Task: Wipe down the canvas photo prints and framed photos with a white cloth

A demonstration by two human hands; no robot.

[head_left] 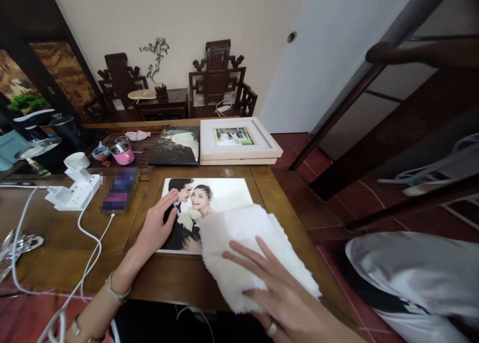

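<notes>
A glossy photo panel [232,191] of a couple lies flat on the wooden table [164,278]. My left hand [159,223] rests at its left side, fingers stretched out over the print and holding nothing. Over the panel's lower right part and past its edge spreads a fluffy white cloth [247,226]. My right hand [269,283] lies on top of this cloth with its fingers spread, while a digit with a ring shows at the cloth's near edge. The cloth hides the panel's lower right corner.
Behind the panel are a dark photo panel [175,146] and stacked pale frames [239,153]. To the left are a power strip [77,191], a phone [120,191] with cables, a pink cup [122,154] and a dark pot [45,156]. Grey-white fabric [411,268] is at the right.
</notes>
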